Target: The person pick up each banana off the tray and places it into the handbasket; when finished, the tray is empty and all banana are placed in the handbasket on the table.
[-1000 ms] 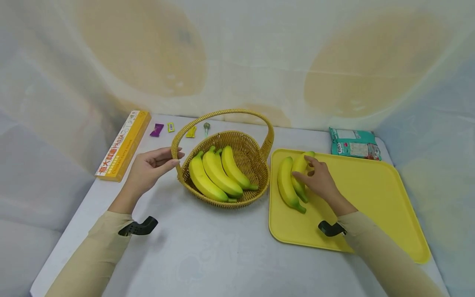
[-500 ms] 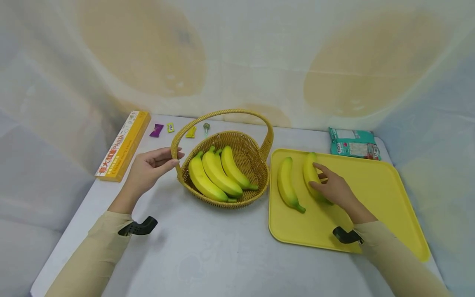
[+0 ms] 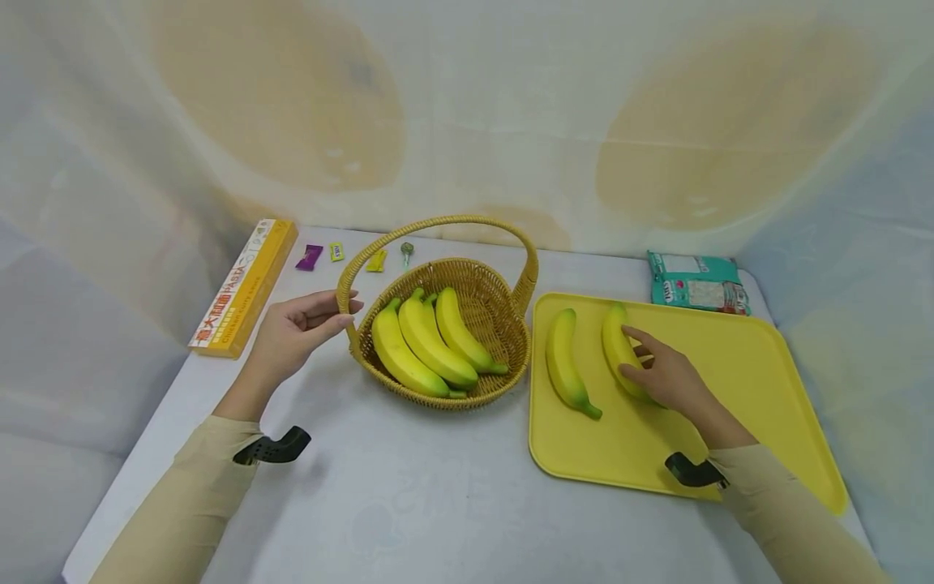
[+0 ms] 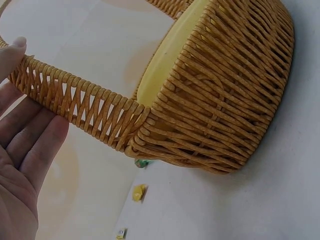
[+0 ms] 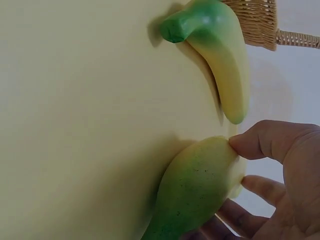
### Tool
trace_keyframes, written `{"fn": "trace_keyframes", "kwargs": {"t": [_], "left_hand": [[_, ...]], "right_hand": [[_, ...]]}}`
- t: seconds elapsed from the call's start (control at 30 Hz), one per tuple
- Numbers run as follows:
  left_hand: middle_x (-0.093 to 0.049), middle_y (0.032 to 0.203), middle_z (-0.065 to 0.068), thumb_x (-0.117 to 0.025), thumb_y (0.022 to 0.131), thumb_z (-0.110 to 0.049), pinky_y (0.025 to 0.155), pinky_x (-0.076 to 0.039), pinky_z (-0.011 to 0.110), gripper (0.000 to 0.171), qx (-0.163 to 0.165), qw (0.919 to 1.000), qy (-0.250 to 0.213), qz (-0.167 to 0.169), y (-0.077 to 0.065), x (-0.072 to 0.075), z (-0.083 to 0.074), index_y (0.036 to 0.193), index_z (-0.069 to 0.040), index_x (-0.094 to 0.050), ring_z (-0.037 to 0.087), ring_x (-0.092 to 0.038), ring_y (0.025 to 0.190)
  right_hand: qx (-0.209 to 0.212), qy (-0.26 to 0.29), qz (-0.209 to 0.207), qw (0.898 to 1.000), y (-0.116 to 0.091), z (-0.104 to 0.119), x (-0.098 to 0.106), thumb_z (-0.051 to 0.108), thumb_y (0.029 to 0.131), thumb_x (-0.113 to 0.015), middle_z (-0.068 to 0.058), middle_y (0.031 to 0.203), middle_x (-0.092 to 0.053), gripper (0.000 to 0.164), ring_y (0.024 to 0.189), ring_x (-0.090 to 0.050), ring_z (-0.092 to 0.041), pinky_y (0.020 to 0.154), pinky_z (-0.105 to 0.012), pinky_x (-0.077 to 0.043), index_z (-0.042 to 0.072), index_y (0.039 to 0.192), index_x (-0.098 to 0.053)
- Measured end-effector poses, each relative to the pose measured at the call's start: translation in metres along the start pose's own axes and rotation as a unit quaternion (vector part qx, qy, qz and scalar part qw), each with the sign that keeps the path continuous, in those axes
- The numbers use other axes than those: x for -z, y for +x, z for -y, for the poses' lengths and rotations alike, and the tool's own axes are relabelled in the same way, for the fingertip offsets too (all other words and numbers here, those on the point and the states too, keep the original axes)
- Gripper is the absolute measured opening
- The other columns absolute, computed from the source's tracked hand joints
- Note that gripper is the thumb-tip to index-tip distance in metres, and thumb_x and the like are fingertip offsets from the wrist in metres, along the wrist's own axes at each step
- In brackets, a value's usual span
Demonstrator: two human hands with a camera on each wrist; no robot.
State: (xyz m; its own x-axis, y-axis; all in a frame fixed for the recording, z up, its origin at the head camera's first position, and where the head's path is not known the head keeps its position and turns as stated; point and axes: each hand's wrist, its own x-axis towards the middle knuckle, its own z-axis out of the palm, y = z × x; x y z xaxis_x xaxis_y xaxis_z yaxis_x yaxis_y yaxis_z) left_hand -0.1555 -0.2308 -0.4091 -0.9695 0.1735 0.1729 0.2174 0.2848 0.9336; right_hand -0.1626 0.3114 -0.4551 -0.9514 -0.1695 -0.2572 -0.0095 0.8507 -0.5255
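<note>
My left hand (image 3: 295,331) grips the left side of a wicker basket's handle (image 3: 390,238), thumb on one face and fingers behind. The woven basket (image 3: 514,328) sits upright on the table with several yellow bananas (image 3: 438,349) inside. On the yellow tray (image 3: 737,389), my right hand (image 3: 671,377) pinches a banana (image 3: 616,345) between thumb and fingers. Seen from the right wrist, that banana (image 5: 195,185) lies close over the tray, its green end toward the camera. Another banana (image 3: 565,361) lies untouched to its left, near the tray's left edge.
A yellow pasta box (image 3: 244,288) lies at the left. Purple (image 3: 310,257) and yellow candies (image 3: 376,260), plus a lollipop (image 3: 407,251), lie behind the basket. A teal packet (image 3: 698,281) sits at the tray's back edge. Fabric walls enclose the table.
My right hand has moved the banana it holds rightward on the tray, away from the other banana, opening a gap between them. The left hand and basket have stayed in place.
</note>
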Motion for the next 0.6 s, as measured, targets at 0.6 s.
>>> {"fn": "trace_keyframes", "kwargs": {"t": [0.6], "left_hand": [[-0.074,0.119,0.009,-0.072,0.097,-0.019,0.095,-0.054,0.021,0.035,0.004,1.0000,0.002,-0.001,0.000,-0.001,-0.001,0.129,-0.003,-0.069,0.011,-0.070,0.110]], "right_hand": [[0.125,0.044,0.034,0.991,-0.042,0.054,0.030,0.031,0.101,-0.066,-0.013,0.132,-0.061,0.066,0.115,-0.061,-0.031,0.089,-0.045,-0.057,0.020,0.158,-0.038]]}}
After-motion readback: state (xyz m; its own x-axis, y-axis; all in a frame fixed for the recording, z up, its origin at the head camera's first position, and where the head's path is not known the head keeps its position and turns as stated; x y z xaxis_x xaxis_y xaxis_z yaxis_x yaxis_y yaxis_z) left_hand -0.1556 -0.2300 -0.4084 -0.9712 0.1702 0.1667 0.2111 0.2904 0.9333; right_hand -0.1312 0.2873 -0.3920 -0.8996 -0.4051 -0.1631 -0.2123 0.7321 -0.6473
